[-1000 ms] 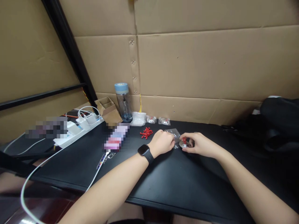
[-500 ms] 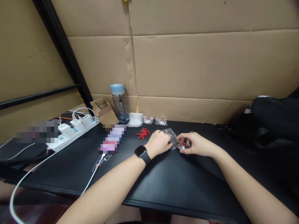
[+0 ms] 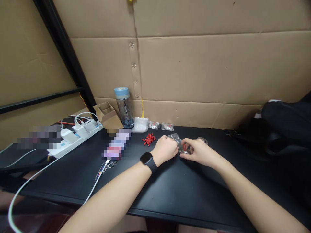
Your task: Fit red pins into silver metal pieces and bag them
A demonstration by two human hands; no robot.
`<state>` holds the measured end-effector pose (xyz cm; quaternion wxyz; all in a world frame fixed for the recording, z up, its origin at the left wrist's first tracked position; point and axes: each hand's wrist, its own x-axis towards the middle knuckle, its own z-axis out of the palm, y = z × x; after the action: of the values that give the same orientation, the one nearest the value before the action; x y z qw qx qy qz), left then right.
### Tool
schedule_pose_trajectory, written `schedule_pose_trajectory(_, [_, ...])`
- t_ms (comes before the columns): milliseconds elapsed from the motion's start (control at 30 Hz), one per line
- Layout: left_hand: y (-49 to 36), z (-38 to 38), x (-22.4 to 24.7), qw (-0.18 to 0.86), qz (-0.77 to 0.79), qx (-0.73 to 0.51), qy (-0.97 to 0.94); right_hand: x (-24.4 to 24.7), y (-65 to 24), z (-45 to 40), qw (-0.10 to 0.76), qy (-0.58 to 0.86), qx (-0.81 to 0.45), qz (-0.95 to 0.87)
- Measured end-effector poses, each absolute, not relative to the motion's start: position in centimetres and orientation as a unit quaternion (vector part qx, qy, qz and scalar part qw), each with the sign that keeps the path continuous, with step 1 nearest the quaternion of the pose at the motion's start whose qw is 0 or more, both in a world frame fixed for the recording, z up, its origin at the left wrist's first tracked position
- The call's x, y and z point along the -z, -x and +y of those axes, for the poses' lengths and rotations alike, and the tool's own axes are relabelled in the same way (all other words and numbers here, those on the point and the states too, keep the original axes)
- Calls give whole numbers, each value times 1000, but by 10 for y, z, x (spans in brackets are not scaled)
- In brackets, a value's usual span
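My left hand, with a dark watch on its wrist, is closed on a small clear plastic bag. The bag sticks out beyond the knuckles. In my right hand, thumb and fingers curl around a small round shiny piece with a red cord on top. That piece is at the bag's near right side; whether it is inside cannot be made out. Just behind my right hand lies another round shiny piece, partly covered by the hand. Left of my left hand is a pile of red cords.
Two bagged round pieces lie near the cardboard wall, beside a stack of clear bags. A blue-lidded bottle, open carton, blurred phone and power strip stand left. A black bag sits right.
My right hand has shifted left with the round piece, up against the bag. The other round piece behind that hand now shows. My left hand has hardly moved.
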<state>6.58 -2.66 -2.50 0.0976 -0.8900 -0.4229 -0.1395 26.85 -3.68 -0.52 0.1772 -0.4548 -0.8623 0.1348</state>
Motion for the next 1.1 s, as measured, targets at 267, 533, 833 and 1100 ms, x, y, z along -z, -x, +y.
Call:
schedule_pose_trajectory(267, [-60,-27,25,30,-420,167,891,15,-266,-30,200,435,-127,-869])
schedule_pose_trajectory(533, [-57,-27,29,0,-396,175,902,13,-274,-27,204,426,-202,-858])
schedule_pose_trajectory(833, [-56,-27,30,-3,-394,174,903,17,-276,-22,219,458,-54,-860])
schedule_pose_trajectory(1100, [-57,-26,33,-4,-405,203,891,29,-265,-15,202,530,95,-818])
